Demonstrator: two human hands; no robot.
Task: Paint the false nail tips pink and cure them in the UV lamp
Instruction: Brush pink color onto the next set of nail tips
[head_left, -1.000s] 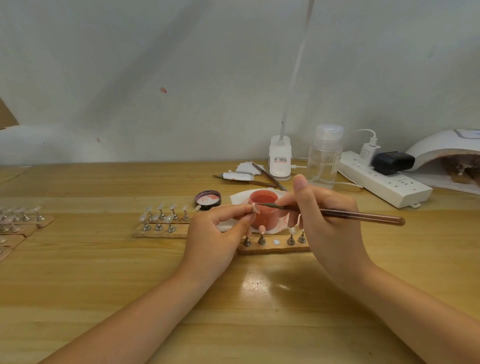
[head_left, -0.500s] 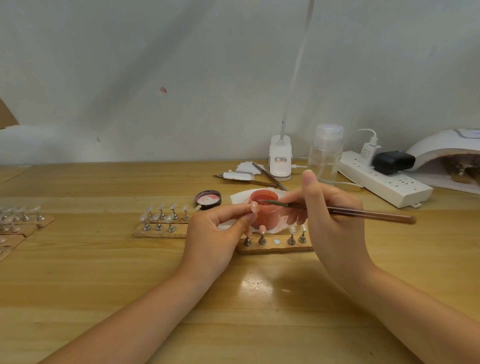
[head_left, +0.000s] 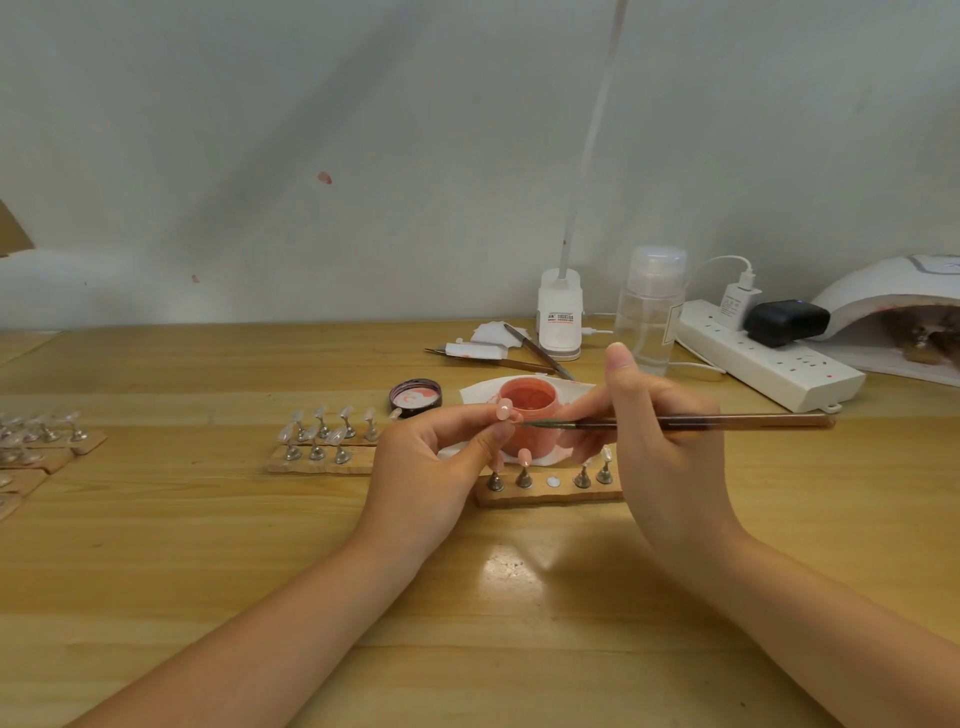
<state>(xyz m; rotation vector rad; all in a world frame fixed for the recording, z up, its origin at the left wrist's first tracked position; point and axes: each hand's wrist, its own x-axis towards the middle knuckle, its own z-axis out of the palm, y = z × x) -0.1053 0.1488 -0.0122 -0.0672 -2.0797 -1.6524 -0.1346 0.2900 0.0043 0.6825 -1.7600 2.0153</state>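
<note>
**Brush tip met a pink nail over the open pot**

The left hand (head_left: 431, 462) pinched a small stand between thumb and forefinger, fingers clamped on it, holding up a pink false nail tip (head_left: 504, 409) in front of the open pot of pink gel (head_left: 527, 415). The right hand (head_left: 660, 436) gripped the brush (head_left: 675, 423), fingers curled round the handle, bristles just beside the nail. Below, a wooden holder (head_left: 545, 493) on the surface (head_left: 208, 545) carried four more stands. The UV lamp (head_left: 893, 312) sat far right, beyond the power strip (head_left: 769, 364). The pot's lid (head_left: 415, 397) lay left of the pot.
</note>
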